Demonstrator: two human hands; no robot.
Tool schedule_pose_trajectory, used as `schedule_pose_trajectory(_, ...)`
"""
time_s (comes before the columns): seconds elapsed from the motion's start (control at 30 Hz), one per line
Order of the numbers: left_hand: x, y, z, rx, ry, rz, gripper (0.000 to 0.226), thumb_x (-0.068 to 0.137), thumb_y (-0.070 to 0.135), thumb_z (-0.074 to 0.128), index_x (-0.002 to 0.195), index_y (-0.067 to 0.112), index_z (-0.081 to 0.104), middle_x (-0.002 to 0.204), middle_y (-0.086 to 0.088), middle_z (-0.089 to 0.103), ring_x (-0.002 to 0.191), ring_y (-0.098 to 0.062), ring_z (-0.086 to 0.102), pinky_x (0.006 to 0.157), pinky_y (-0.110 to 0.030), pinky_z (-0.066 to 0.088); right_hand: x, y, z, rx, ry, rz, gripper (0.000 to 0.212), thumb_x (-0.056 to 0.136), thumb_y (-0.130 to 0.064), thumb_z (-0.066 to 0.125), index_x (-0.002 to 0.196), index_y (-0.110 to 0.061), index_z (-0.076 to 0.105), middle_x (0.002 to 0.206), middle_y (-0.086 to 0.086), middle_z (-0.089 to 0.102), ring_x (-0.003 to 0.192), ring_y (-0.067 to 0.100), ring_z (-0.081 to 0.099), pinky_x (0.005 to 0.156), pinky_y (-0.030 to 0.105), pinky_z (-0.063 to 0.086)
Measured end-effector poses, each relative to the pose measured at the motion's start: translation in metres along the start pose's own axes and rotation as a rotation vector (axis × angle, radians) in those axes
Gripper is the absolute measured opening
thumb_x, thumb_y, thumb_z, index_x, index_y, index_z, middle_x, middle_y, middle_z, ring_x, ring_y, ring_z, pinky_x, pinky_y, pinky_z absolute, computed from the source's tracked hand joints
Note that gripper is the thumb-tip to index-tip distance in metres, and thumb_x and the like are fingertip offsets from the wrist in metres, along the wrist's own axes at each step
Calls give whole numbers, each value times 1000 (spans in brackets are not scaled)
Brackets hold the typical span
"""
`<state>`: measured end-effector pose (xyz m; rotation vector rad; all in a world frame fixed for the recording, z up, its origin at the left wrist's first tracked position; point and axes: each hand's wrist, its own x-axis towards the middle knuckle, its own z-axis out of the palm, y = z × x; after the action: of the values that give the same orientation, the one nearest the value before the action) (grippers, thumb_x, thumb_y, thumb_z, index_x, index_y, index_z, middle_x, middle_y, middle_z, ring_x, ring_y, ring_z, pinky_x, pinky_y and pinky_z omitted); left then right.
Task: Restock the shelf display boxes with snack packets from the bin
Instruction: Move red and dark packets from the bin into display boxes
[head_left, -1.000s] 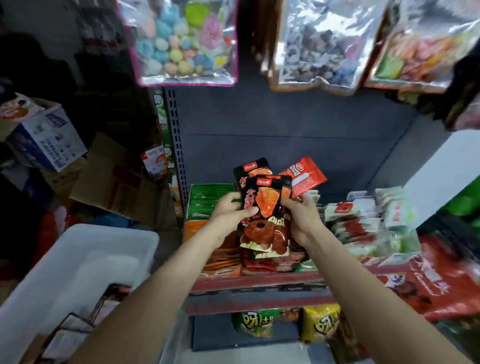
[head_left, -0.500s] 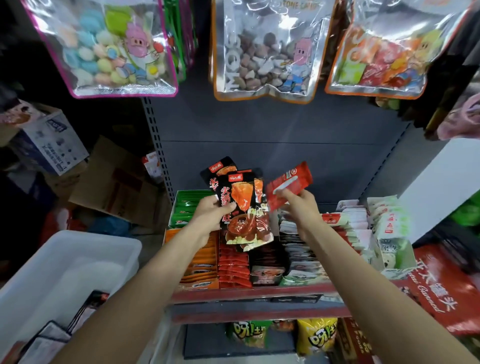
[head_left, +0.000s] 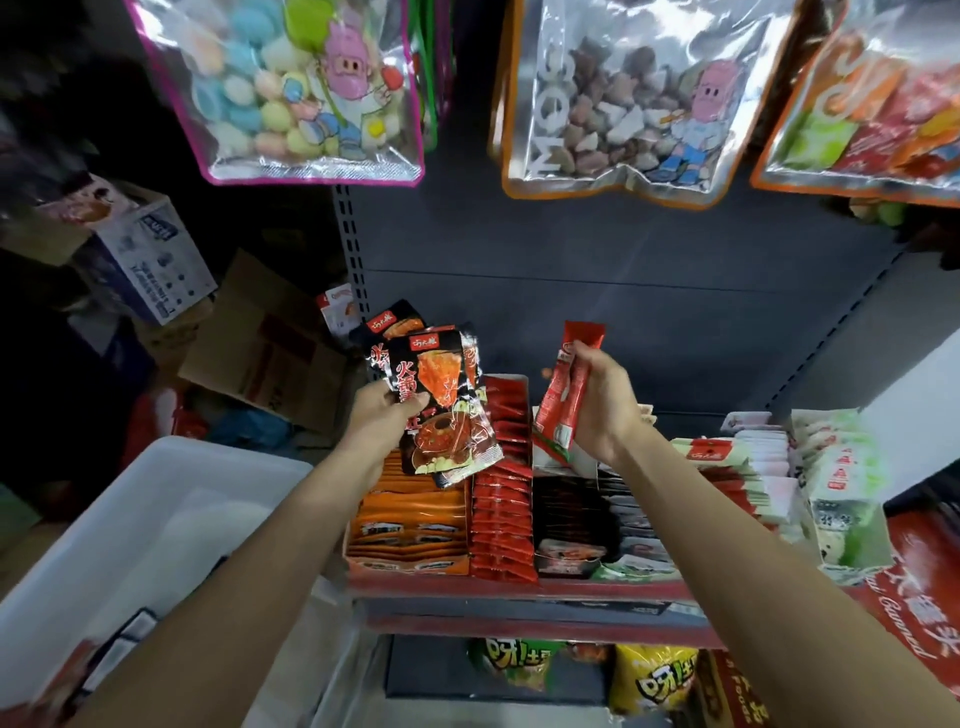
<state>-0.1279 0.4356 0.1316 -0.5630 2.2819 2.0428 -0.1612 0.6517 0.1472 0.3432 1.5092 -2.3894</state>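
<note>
Red packet, pinched in right hand, has parted from left hand's gripped black packets.

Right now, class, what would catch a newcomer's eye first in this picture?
The two hands at the centre: the left hand grips a fan of black packets, the right hand holds a red packet upright above the shelf boxes. Above hang shiny candy bags; a white bin sits lower left.

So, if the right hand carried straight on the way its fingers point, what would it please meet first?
Probably the black packets gripped by the left hand: the right hand, holding the red packet, points leftward across open space, though depth is unclear.
</note>
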Motion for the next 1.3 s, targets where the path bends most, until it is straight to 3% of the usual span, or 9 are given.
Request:
schedule_pose_trajectory(0.2,5,-3,-6,-29,7,13,13,90,10,61,101,16,60,103,-4,67,104,-25,62,97,-50,46,19,-1,23,-269,114,-84,26,99,-37,37,100,-13,49,80,2,50,74,16,53,71,31,46)
schedule_pose_trajectory(0.33,14,0,-6,-19,58,65,39,92,7,58,129,2,47,112,2,52,110,-12,47,96,-27,36,31,-8,30,-423,152,-258,38,90,-34,60,113,-14,37,85,0,54,84,19,60,86,37,52)
schedule_pose_trajectory(0.5,30,5,-6,92,123,79,61,88,14,64,140,0,35,143,-15,42,130,-23,41,105,-35,33,43,-9,42,-501,400,-456,53,73,-31,79,106,-16,40,95,-3,58,91,14,58,87,30,46)
schedule_pose_trajectory(0.6,37,4,-6,108,107,75,61,86,12,67,139,1,40,141,-14,45,131,-25,41,108,-35,34,51,-2,46,-583,419,-417,53,75,-28,78,103,-15,36,97,0,56,87,15,56,78,26,44)
schedule_pose_trajectory(0.73,42,-1,-12,116,104,105,42,82,8,70,122,1,57,121,-10,60,108,-16,51,87,-26,37,61,12,46,-698,428,-373,54,74,-29,79,101,-16,34,93,-2,53,86,16,55,80,31,49)
schedule_pose_trajectory(0.87,44,-3,-19,93,112,104,56,76,11,76,126,-1,55,124,-12,58,105,-14,50,92,-27,41,68,8,51,-851,379,-373,58,72,-28,80,110,-10,40,104,5,57,93,19,57,83,32,49)
schedule_pose_trajectory(1.03,44,-6,-26,77,116,123,62,74,10,78,128,-3,51,126,-14,57,104,-13,50,91,-25,40,74,13,50,-1127,280,-397,30,84,-21,69,109,-7,60,104,12,68,98,28,64,75,29,46)
schedule_pose_trajectory(1.17,45,-6,-29,100,121,120,61,73,12,79,127,-2,53,127,-14,58,110,-17,53,95,-28,42,79,16,46,-1182,363,-279,43,79,-41,72,111,-13,65,104,11,69,94,30,64,68,28,44)
schedule_pose_trajectory(1.3,47,-7,-31,110,112,111,61,73,16,79,127,1,56,127,-13,59,111,-16,53,98,-31,43,81,19,34,-1203,337,-123,54,71,-44,78,113,-15,62,110,10,66,100,30,63,80,36,52)
